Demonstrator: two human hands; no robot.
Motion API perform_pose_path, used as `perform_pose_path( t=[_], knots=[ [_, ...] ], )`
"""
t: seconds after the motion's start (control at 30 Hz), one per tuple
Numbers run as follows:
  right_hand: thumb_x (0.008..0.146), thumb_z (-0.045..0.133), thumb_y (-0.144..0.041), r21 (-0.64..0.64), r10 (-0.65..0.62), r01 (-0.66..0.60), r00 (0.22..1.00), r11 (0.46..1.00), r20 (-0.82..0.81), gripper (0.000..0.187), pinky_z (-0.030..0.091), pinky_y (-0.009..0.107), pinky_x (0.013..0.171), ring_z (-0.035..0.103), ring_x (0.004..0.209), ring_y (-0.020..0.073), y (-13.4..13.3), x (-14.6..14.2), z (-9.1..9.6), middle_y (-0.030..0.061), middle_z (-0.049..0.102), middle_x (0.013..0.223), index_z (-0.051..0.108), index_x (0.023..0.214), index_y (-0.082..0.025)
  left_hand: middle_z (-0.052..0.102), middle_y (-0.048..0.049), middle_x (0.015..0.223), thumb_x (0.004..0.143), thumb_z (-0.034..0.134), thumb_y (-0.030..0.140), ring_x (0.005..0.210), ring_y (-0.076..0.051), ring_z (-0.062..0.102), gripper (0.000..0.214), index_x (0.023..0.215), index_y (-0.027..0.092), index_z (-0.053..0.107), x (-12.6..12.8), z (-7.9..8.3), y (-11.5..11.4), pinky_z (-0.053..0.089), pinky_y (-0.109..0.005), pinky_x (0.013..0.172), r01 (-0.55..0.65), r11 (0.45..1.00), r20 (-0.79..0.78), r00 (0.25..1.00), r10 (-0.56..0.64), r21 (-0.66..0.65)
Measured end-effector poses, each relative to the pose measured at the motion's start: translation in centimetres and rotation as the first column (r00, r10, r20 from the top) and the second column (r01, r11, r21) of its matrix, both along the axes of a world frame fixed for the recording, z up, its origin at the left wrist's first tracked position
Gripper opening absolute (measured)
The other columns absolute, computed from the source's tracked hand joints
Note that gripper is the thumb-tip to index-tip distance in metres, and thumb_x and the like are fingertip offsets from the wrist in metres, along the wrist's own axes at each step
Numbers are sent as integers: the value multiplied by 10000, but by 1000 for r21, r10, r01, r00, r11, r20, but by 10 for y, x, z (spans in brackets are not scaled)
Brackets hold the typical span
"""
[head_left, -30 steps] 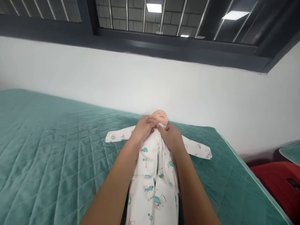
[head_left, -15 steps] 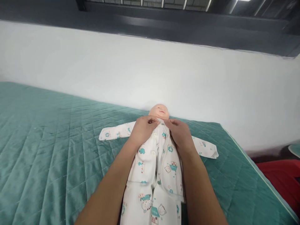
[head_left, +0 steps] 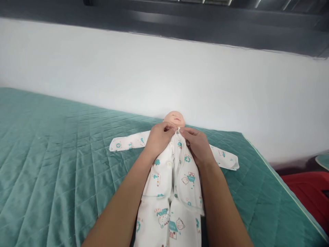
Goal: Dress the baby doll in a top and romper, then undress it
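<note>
A baby doll [head_left: 174, 117] lies on its back, its head close to the wall. It wears a white printed baby jacket [head_left: 158, 175] with sleeves spread to both sides, and matching trousers [head_left: 151, 219]. My left hand [head_left: 160, 137] pinches the jacket's left front edge at the neck. Opposite it, my right hand [head_left: 196, 142] pinches the other front edge, and the fingertips of both hands nearly meet below the doll's chin. Lower down, the two front edges lie apart, with buttons [head_left: 169, 164] showing on the left one. The pinched cloth is partly hidden by my fingers.
A green quilted cover [head_left: 64, 164] lies under the doll. Behind it rises a white wall [head_left: 123, 72] with a dark ledge [head_left: 164, 25] above. Past the cover's right edge stands a red object [head_left: 305, 192], perhaps a chair.
My hands have brought the two front edges of the jacket closer together at the neck and lifted them slightly. The view has tilted down a little.
</note>
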State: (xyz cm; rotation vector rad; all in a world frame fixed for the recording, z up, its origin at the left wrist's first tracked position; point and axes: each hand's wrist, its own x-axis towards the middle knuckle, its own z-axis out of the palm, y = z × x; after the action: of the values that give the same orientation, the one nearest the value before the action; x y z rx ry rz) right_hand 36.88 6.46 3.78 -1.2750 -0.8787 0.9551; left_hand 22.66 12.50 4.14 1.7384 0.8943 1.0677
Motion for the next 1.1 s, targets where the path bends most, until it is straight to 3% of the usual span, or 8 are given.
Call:
perform_pose_path(
  t=[0.17, 0.27, 0.33, 0.43, 0.7, 0.87, 1.1],
  knots=[
    [746, 766, -452, 14, 47, -48, 992, 999, 115, 314, 441, 289, 640, 544, 632, 135, -1, 4, -3, -5, 660, 693, 782, 919, -190, 731, -23, 859, 844, 624, 239, 805, -161, 649, 103, 834, 177, 705, -2, 1, 0, 459, -279, 764, 13, 1000, -8, 1000, -13, -7],
    [749, 779, -455, 6, 87, -88, 991, 996, 104, 319, 500, 337, 763, 652, 779, 189, -3, 1, -1, 46, 749, 885, 771, 941, -200, 727, -26, 882, 835, 628, 201, 826, -157, 654, 62, 834, 175, 684, -2, 4, -2, 462, -275, 785, 24, 1000, -18, 1000, -24, -10],
    [736, 797, -441, -2, 117, -117, 991, 993, 72, 316, 510, 343, 777, 674, 802, 201, -4, -1, 2, 56, 758, 899, 755, 935, -199, 718, -21, 881, 833, 620, 176, 827, -153, 653, 64, 869, 178, 674, -3, 4, -2, 463, -273, 787, 34, 999, -27, 999, -35, -10],
    [722, 808, -406, -21, 141, -140, 987, 990, 79, 303, 505, 317, 738, 673, 779, 186, -5, -3, 7, 49, 751, 878, 725, 921, -194, 690, 2, 845, 833, 606, 152, 804, -148, 639, 159, 978, 191, 657, -3, 3, -2, 457, -274, 773, 52, 999, -37, 998, -52, -2],
    [728, 760, -375, -146, 153, -106, 918, 984, 366, 311, 434, 271, 651, 593, 714, 143, -7, -6, 17, -24, 654, 770, 628, 950, -201, 635, 17, 807, 910, 500, 188, 806, -150, 599, 260, 1128, 243, 630, -4, -3, -1, 441, -288, 798, 103, 995, -56, 993, -103, 9],
    [749, 684, -321, -211, 125, -15, 845, 977, 519, 278, 382, 261, 570, 540, 616, 124, -11, -16, 26, -59, 613, 701, 613, 1001, -227, 644, 8, 808, 879, 579, 275, 770, -155, 593, 213, 1066, 232, 670, -2, -1, -2, 431, -275, 710, 70, 997, -86, 994, -71, -17],
    [723, 705, -333, -152, 57, 32, 836, 988, 546, 436, 423, 284, 622, 601, 685, 166, -12, -20, 25, -28, 679, 762, 621, 1141, -241, 587, 37, 702, 763, 568, 126, 682, -127, 567, 248, 954, 210, 702, -2, -2, 3, 444, -260, 714, 45, 998, -53, 997, -47, -45]
  ],
)
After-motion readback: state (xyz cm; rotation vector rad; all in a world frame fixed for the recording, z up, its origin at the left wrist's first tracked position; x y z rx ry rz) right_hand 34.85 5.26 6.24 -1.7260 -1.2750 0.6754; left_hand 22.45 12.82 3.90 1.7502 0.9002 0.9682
